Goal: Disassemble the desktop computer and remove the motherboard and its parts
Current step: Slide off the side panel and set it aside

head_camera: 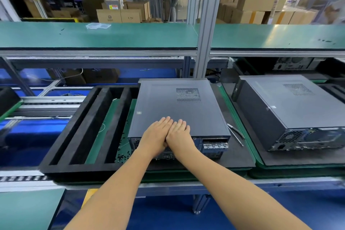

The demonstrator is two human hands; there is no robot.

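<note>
A dark grey desktop computer case point(177, 106) lies flat on a black foam pallet point(78, 136), its rear port panel facing me. The side cover is on, with a vent grille near its far end. My left hand point(156, 134) and my right hand point(179, 134) lie side by side, palms down, on the near edge of the cover. Fingers of both are straight and pressed flat against the metal, and the hands touch each other at the thumbs.
The foam pallet has long empty slots left of the case, with small black screws point(122, 152) scattered beside it. Two slim tools point(236, 133) lie right of the case. A second closed computer case point(291, 110) sits on the neighbouring pallet. A green shelf point(112, 37) runs overhead.
</note>
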